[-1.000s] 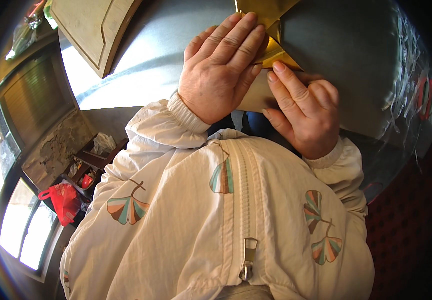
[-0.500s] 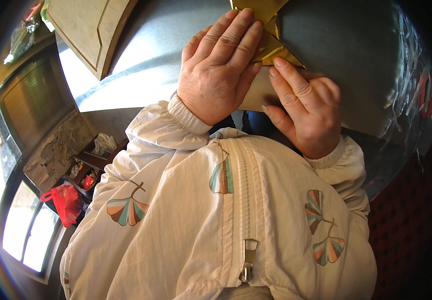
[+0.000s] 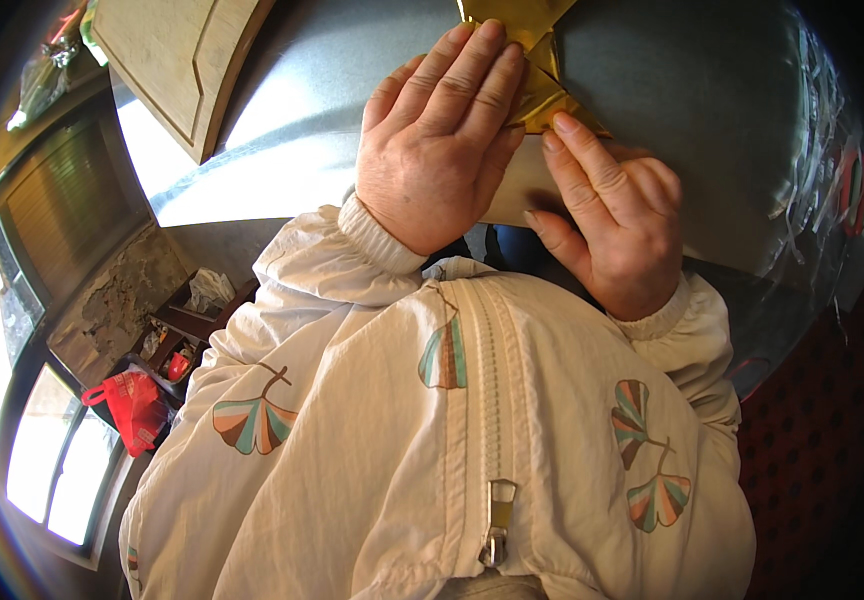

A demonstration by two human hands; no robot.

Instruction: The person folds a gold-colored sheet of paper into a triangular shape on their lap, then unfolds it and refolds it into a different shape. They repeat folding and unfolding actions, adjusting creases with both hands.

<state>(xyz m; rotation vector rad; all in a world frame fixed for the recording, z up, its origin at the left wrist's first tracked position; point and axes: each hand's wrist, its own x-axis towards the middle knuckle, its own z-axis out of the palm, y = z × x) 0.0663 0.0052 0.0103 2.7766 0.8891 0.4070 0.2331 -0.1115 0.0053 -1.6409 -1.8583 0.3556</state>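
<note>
A piece of shiny gold foil paper (image 3: 544, 97) with folded, angular edges lies on the dark glossy tabletop (image 3: 672, 75); its far end runs out of the picture at the top. My left hand (image 3: 439, 125) rests palm down across its left side, fingers stretched out, and covers part of it. At the foil's near edge, the index and middle fingertips of my right hand (image 3: 617, 210) touch the slanting lower flap. The thumb of that hand stands apart and the other fingers are curled, with nothing held between them.
At the upper left a pale wooden board (image 3: 177, 65) lies on the tabletop. Clear plastic strips (image 3: 810, 140) hang over the table's right side, near a red-handled tool (image 3: 857, 195). Low on the left are a red plastic bag (image 3: 134, 408) and a cluttered shelf (image 3: 184, 322).
</note>
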